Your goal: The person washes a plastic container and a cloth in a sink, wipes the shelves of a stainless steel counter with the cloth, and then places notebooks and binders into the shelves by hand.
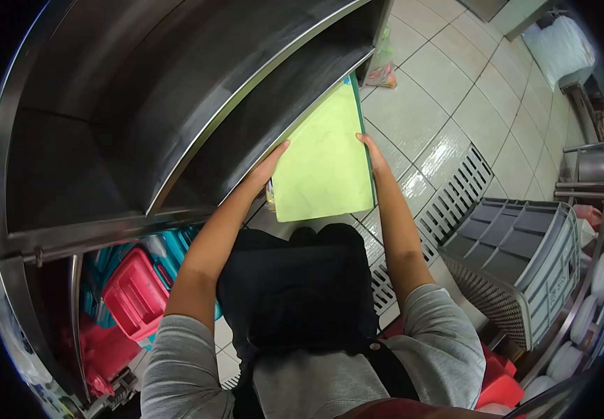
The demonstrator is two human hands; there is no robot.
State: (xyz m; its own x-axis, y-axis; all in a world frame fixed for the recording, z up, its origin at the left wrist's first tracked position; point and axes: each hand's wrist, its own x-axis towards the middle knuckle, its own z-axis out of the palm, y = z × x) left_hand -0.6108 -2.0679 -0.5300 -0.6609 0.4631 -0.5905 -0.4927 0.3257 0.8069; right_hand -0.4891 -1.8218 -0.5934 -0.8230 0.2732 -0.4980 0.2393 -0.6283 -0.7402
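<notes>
A flat yellow-green board [323,160] with a dark green layer along its right side is between my two hands. My left hand [272,163] is closed on its left edge, right beside the metal rim of the steel sink [246,115]. On the opposite edge, my right hand [374,153] is closed with its thumb on top and the other fingers hidden below. The board's far end lies against the sink's rim, and a small blue patch shows at its far corner. What lies under the board is mostly hidden.
Pink and teal plastic containers [134,293] sit under the sink at left. A grey crate [515,258] stands at right near a slotted floor drain [455,192]. A plastic bag [383,73] lies on the tiled floor [424,80] ahead. Shelves with white items line the far right.
</notes>
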